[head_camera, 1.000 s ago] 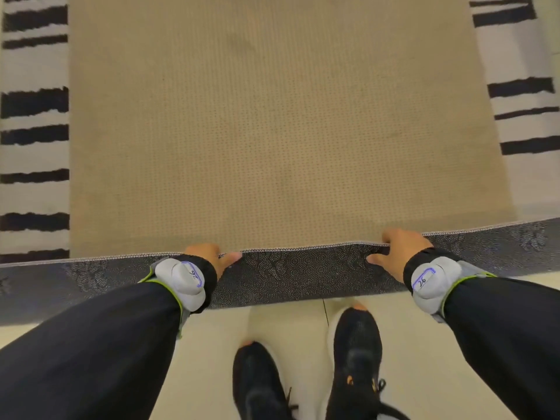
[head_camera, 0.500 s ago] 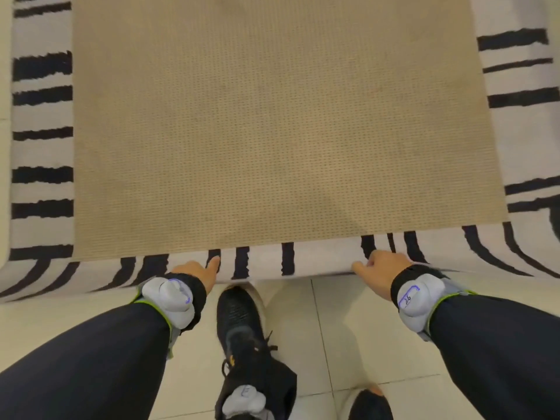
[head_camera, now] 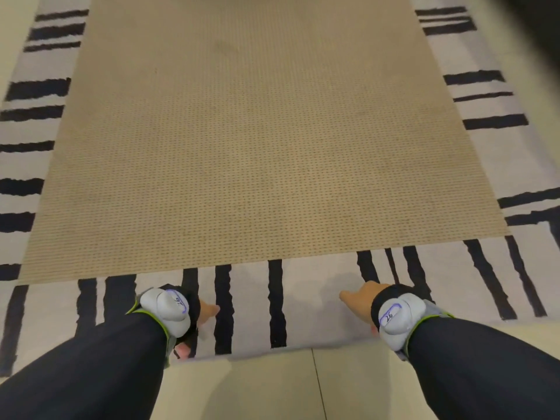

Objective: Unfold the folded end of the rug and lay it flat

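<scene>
The rug (head_camera: 315, 301) is white with black stripes and lies on the floor in front of me. A large tan dotted panel (head_camera: 257, 147) covers its middle. The near striped border lies mostly flat, and its edge reaches the tiles. My left hand (head_camera: 206, 310) holds that near edge left of centre, thumb on top and fingertips curled beneath. My right hand (head_camera: 356, 298) grips the same edge further right in the same way. Each wrist carries a grey padded band, and both arms are in black sleeves.
Beige floor tiles (head_camera: 272, 386) with a grout line fill the space between my arms. Striped rug borders run along the left (head_camera: 27, 189) and the right (head_camera: 497, 122) of the tan panel. A dark blurred shape (head_camera: 542, 28) sits at the top right corner.
The dark patterned strip I held a second ago is gone. The striped border has come toward me and shows wider, down on the floor. My feet have left the view.
</scene>
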Available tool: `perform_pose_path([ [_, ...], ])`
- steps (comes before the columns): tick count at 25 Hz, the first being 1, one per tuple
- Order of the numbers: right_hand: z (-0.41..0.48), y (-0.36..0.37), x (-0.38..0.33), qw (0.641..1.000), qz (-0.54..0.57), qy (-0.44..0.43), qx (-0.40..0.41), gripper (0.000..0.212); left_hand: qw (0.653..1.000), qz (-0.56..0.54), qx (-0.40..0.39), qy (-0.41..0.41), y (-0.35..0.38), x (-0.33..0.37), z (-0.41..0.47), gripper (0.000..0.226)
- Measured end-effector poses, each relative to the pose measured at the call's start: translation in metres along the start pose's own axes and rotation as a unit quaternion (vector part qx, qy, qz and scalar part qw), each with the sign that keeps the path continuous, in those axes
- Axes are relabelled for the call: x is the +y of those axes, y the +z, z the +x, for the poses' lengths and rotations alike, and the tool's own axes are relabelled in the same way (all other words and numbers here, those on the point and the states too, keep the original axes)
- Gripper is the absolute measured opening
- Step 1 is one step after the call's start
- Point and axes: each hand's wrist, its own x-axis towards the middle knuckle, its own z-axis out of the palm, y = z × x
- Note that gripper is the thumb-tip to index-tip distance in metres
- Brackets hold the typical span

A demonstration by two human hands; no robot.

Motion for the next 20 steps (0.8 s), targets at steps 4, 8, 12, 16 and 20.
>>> perform_pose_path([
  [4,0.008,0.008,-0.004,1.0,-0.026,-0.012,0.012,0.055,0.999,0.006,-0.041,-0.008,-0.013,-0.016,0.007,0.061],
  [8,0.007,0.024,-0.001,0.999,-0.029,-0.019,0.027,0.059,0.997,0.066,-0.038,0.021,-0.014,-0.022,-0.007,0.064],
  [12,0.007,0.026,0.001,0.999,-0.034,-0.031,0.02,0.06,0.994,0.09,-0.024,0.048,-0.012,-0.021,-0.02,0.063],
  [16,0.008,0.019,0.001,0.997,-0.071,-0.029,0.011,0.06,0.996,0.064,-0.008,0.057,-0.01,-0.025,-0.019,0.065],
  [20,0.001,0.004,-0.011,0.995,-0.076,-0.05,0.046,0.061,0.994,0.038,0.04,0.093,-0.019,-0.023,-0.024,0.06],
])
